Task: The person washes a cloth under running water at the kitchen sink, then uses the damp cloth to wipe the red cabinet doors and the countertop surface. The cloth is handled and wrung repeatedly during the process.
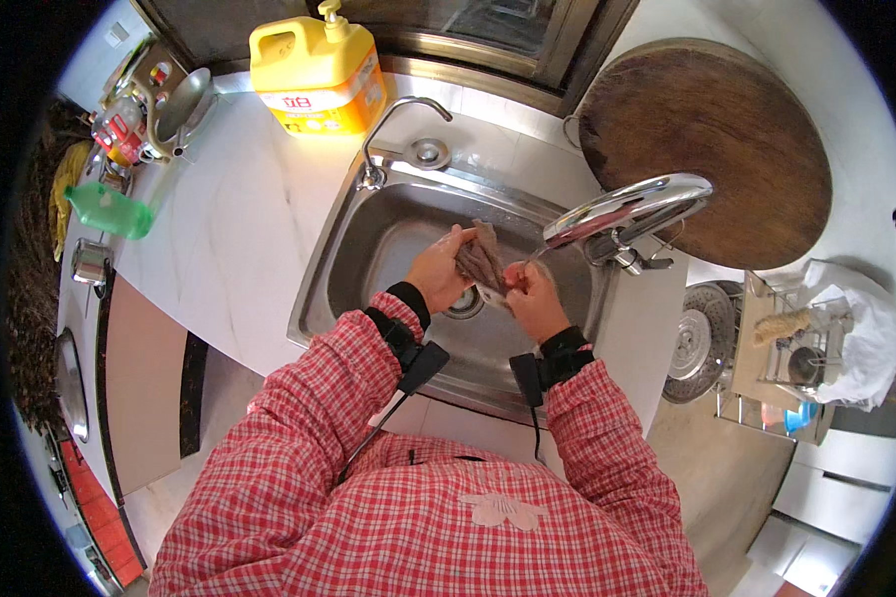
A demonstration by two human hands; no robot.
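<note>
Both hands are over a stainless steel sink [388, 224], holding a wet, brownish-grey cloth [479, 260] between them. My left hand [439, 272] has the cloth against its palm and fingers. With bent fingers, my right hand [535, 298] pinches the cloth's right edge. A curved chrome faucet [627, 205] reaches in from the right, and a thin stream of water appears to fall beside my right hand. Below the cloth, part of the round drain [465, 302] shows. A slimmer chrome spout [411, 104] stands at the sink's back left corner.
A yellow detergent jug [317, 74] with a pump stands behind the sink. On the right are a large round wooden board [709, 149] and a wire rack [810, 358] with a white plastic bag [859, 336]. A green plastic bottle [110, 210] lies on the counter [224, 224] at left.
</note>
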